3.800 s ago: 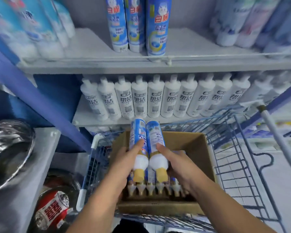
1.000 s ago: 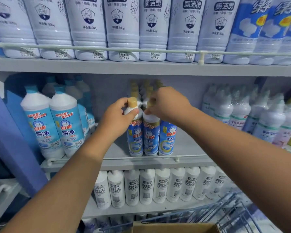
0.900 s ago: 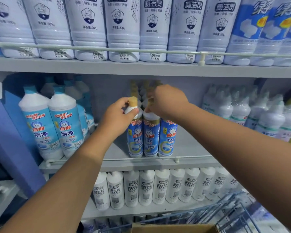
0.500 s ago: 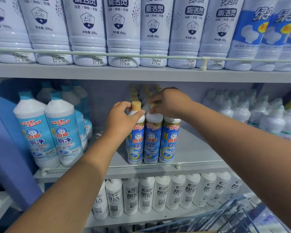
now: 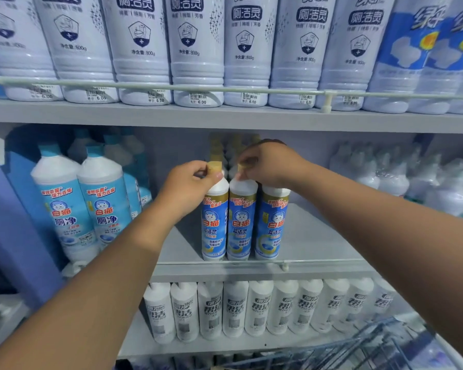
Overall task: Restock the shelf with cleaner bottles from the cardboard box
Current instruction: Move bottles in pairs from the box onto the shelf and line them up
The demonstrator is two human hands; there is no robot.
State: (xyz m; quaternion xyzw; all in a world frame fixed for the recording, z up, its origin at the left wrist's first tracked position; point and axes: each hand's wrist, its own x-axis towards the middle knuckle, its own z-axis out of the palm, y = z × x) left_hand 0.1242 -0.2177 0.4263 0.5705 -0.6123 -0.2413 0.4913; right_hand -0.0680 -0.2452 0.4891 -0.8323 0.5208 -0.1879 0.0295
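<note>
Three blue-labelled cleaner bottles [image 5: 241,222], upright and touching at middle shelf [image 5: 305,244] front: left hand [image 5: 190,188] pinching leftmost yellow cap [image 5: 215,166], right hand [image 5: 270,164] pinching centre cap; likely rigid, smooth, moderately heavy; best gripped at neck.

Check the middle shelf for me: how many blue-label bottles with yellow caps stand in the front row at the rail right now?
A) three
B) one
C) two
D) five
A: three blue-label bottles stand side by side at the rail, the left bottle held at its cap by the left hand, the middle bottle by the right hand, and the right bottle beside them.
</note>
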